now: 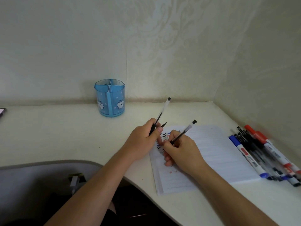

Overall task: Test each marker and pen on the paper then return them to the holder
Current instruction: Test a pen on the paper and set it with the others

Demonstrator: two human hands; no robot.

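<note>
My right hand (182, 152) grips a clear black-ink pen (186, 130) in a writing hold, its tip down on the lined paper (216, 154) among small black, blue and red check marks. My left hand (143, 139) holds a second clear black pen (162, 110) upright beside the paper's left corner, together with a black pen cap (164, 124) that sticks out by its thumb. The blue see-through holder (110, 97), split into compartments, stands with nothing in it at the back against the wall.
Several markers and pens (263, 154), red, blue and black, lie in a pile on the desk right of the paper. A dark phone edge (2, 111) shows at far left. The desk's curved front edge (130, 178) runs under my forearms; walls close the back and right.
</note>
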